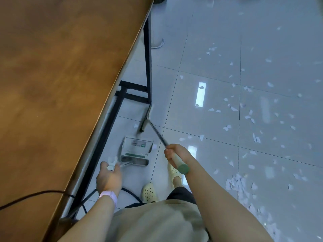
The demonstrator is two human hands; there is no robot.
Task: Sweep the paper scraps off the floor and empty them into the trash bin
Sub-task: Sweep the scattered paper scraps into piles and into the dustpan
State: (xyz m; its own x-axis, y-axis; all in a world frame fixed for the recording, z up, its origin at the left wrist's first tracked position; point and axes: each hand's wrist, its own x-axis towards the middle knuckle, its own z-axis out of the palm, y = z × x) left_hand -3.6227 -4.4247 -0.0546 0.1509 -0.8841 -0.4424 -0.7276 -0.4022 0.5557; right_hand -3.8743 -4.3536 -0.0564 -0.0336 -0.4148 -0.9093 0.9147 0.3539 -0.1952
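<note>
The right hand (172, 152) is wrapped round the broom handle (176, 158) near its green end cap, with the broom head (146, 119) down on the tiled floor (209, 49) beside the black table leg (148, 67); the left hand (109, 177) grips the top of the dustpan handle (111, 164), the dustpan (136, 149) resting on the floor just beside the table. Paper scraps (244, 110) lie scattered well to the right, thickest near the lower right. No trash bin is in view. Best, I judge, to draw the scattered pieces into one heap with short, low strokes before bringing the pan's lip flat against it
</note>
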